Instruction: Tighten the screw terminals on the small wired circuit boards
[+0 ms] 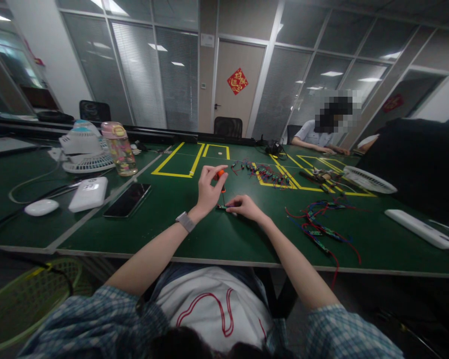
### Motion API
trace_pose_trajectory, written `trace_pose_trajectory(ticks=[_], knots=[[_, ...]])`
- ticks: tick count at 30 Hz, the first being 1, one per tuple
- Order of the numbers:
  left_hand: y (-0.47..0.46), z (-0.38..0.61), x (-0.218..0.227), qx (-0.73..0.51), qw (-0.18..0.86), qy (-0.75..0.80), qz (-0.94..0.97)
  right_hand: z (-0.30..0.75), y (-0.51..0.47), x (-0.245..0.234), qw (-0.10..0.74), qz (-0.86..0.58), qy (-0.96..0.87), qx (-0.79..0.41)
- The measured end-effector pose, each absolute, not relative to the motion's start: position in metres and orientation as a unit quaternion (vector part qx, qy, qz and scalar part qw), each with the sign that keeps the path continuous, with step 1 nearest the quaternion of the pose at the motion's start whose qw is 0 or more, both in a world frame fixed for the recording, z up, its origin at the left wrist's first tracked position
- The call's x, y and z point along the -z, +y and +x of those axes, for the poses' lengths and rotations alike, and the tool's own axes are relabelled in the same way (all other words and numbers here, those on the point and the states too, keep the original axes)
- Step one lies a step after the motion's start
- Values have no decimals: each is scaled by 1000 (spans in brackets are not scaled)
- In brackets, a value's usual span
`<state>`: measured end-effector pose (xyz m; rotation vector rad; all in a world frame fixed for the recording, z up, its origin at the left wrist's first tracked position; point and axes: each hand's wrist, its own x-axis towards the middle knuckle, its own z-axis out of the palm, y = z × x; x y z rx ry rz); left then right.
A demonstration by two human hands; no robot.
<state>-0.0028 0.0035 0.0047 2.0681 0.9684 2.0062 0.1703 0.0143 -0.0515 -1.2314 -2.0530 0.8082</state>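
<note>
My left hand (pixel 210 188) is closed around the orange handle of a small screwdriver (pixel 223 196). Its thin shaft points down at a little green circuit board (pixel 221 207) lying on the table. My right hand (pixel 244 207) pinches the right end of that board, its fingertips low against the table top. Whether the screwdriver's tip sits in a screw or terminal is too small to tell. To the right lies a bunch of similar boards with red and blue wires (pixel 316 233). Another row of wired boards (pixel 267 172) stretches behind my hands.
At left are a phone (pixel 127 200), white power bank (pixel 89 194), white oval case (pixel 42 207), bottle (pixel 119 149) and fan (pixel 84 149). A long white bar (pixel 421 228) lies at right. Yellow tape marks the green table. Another person (pixel 318 132) sits across it.
</note>
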Motion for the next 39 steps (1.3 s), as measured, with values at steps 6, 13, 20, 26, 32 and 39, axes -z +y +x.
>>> trace_pose_trajectory(ticks=[6, 13, 20, 26, 32, 39], knots=[[6, -5, -3, -662, 83, 304, 680, 170, 14, 51, 305, -466, -774, -301], [2, -3, -5, -651, 52, 318, 687, 170, 15, 53, 307, -465, -769, -313], [5, -4, -4, -654, 86, 304, 687, 171, 13, 50, 310, -463, -769, -314], [2, -2, -4, -651, 73, 302, 693, 171, 14, 52, 307, -467, -772, -302], [0, -1, -5, -658, 45, 315, 682, 170, 15, 52, 305, -469, -774, -296], [5, -4, -1, -667, 80, 308, 673, 170, 14, 52, 307, -468, -775, -294]])
